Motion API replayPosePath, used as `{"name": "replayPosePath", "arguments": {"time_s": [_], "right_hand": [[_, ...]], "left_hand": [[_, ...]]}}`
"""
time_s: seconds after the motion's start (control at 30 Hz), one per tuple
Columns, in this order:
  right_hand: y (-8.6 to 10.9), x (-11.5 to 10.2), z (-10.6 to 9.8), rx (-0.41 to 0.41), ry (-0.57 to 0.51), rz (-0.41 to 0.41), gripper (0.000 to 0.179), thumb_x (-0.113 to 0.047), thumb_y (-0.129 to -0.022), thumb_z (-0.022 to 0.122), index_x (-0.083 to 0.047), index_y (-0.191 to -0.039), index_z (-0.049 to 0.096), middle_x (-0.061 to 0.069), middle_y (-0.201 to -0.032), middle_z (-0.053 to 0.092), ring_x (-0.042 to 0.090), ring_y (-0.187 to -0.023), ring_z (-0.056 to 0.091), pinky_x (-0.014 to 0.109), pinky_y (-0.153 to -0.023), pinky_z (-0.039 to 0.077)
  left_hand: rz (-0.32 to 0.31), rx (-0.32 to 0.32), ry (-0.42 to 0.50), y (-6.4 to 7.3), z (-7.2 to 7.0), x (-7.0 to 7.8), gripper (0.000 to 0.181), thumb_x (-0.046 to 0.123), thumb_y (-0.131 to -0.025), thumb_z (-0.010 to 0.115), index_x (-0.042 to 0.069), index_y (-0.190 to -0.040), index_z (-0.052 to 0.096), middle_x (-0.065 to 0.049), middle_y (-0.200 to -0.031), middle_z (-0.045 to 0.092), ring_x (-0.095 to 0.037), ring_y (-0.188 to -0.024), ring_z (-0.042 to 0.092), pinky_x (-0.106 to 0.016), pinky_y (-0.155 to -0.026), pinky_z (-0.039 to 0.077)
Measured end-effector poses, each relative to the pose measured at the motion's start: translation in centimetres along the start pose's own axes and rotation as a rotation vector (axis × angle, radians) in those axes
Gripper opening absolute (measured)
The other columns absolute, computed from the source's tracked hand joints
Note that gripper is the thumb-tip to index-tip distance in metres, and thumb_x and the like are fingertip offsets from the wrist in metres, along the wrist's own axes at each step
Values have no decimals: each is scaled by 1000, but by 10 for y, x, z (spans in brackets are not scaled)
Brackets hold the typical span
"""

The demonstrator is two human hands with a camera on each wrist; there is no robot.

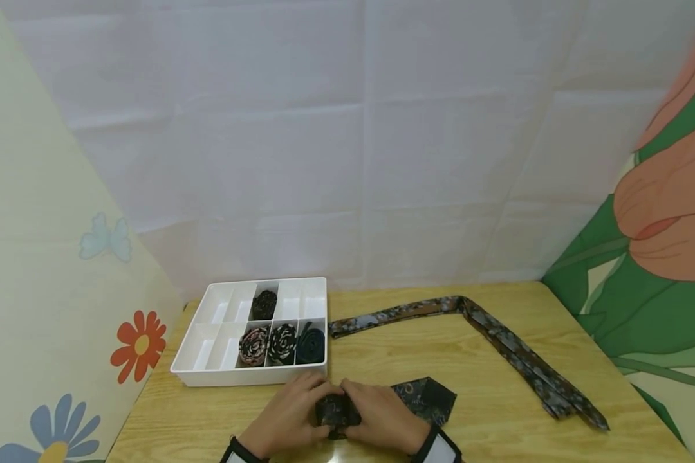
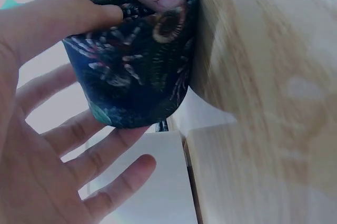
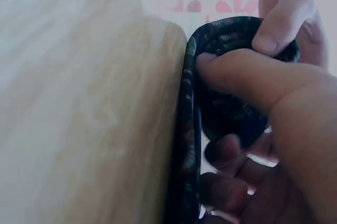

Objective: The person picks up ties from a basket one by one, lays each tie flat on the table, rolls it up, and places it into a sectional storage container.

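Note:
A dark floral necktie (image 1: 425,399) is partly rolled into a coil, with its wide pointed end flat on the table to the right. My left hand (image 1: 292,411) holds the coil (image 2: 131,71) from the left, thumb and fingers around it. From the right, my right hand (image 1: 385,415) grips the same coil (image 3: 226,103), its thumb pressed on the coil's side. In the right wrist view the unrolled strip (image 3: 185,145) runs along the table from the coil. The coil stands on its edge.
A white divided tray (image 1: 194,379) at the left holds several rolled neckties, among them a pinkish-patterned roll (image 1: 253,347) and a dark green roll (image 1: 311,345). Another patterned necktie (image 1: 498,341) lies unrolled and bent across the right of the wooden table (image 1: 556,321).

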State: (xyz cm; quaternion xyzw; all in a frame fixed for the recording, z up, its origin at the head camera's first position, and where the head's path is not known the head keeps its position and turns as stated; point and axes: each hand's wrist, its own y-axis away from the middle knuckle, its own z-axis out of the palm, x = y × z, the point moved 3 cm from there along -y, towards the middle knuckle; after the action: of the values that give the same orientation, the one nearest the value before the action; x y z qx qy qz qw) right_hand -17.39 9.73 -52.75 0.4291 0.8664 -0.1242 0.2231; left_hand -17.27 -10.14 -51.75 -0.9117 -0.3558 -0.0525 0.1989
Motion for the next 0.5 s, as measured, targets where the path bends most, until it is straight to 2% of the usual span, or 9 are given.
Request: {"name": "replayPosePath", "arguments": {"time_s": [0.1, 0.2, 0.27, 0.4, 0.5], "right_hand": [[0, 1, 0, 3, 3, 13, 47, -44, -88, 86, -26, -123, 61, -11, -104, 71, -3, -83, 63, 24, -65, 50], [1, 2, 1, -6, -35, 13, 47, -49, -89, 84, -27, -124, 60, -12, -105, 71, -4, -82, 62, 24, -66, 50], [1, 3, 1, -16, -40, 10, 46, -48, -90, 83, -28, -124, 60, -12, -105, 71, -5, -82, 61, 23, -66, 49], [1, 2, -1, -32, 4, 13, 46, -41, -88, 86, -26, -122, 59, -10, -104, 72, -3, -84, 62, 24, -66, 50], [1, 2, -2, -27, 8, 14, 49, -47, -87, 86, -26, -123, 60, -10, -107, 73, -2, -86, 64, 25, -68, 52]], "left_hand": [[9, 33, -24, 1, -1, 0, 49, 35, -73, 92, 28, -116, 71, 7, -116, 66, -14, -110, 62, -38, -96, 56], [33, 75, -26, 1, -1, 1, 42, 33, -70, 93, 30, -108, 75, 9, -111, 65, -11, -105, 60, -34, -93, 55], [48, 85, -23, 1, -1, 2, 41, 32, -70, 92, 30, -109, 78, 9, -109, 65, -11, -105, 59, -33, -92, 53], [33, 44, -7, 1, 1, 3, 47, 34, -74, 91, 30, -118, 76, 9, -114, 66, -12, -108, 59, -34, -92, 54], [8, 20, 9, 1, 2, 2, 46, 33, -74, 91, 30, -118, 76, 8, -115, 66, -12, -109, 59, -35, -93, 54]]}}
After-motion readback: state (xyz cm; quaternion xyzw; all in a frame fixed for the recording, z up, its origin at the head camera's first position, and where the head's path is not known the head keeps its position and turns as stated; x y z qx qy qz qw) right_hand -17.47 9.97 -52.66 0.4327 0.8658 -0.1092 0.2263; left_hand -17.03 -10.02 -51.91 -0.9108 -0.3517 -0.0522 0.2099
